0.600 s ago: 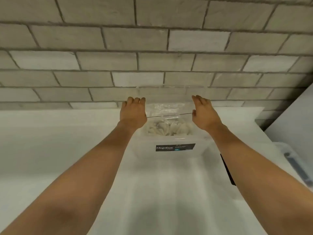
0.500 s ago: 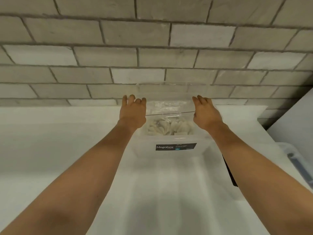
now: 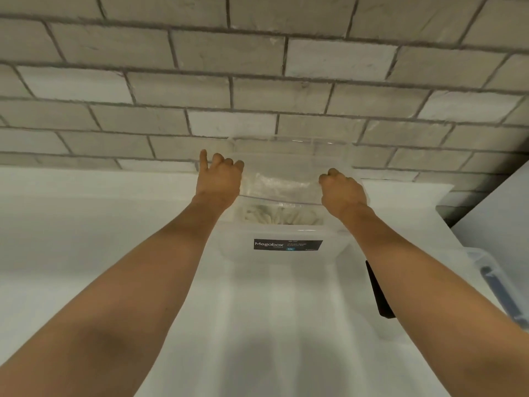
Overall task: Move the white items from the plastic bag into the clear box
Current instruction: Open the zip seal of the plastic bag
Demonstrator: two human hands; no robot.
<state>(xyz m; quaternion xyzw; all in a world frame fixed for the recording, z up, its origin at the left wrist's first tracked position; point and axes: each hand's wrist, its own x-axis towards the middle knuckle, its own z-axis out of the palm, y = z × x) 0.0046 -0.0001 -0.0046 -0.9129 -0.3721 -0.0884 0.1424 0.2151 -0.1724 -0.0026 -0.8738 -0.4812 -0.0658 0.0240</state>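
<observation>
Both arms are reaching out across the table (image 3: 86,239) toward the brick wall (image 3: 257,81). The left hand (image 3: 219,180) is curling its fingers round the left edge of the bag (image 3: 282,183), with one finger sticking up on its own. The right hand (image 3: 343,189) is bunching into a fist on the bag's right edge. So both hands are gripping the bag, which is rising out of the box (image 3: 237,250) with the dark label (image 3: 287,245).

The white items (image 3: 274,217) are showing as a crumpled heap through the clear plastic, just above that label and between the two wrists. I cannot tell whether they are lying in the bag or loose in the box.

The box is sitting close against the wall, and the bag's top edge is rising in front of the bricks. The forearms are flanking the box on both sides. The right one is passing beside a flat black thing (image 3: 378,293) lying just right of the box. A second clear bin (image 3: 483,267) with a dark blue handle (image 3: 499,293) is sitting at the far right.
</observation>
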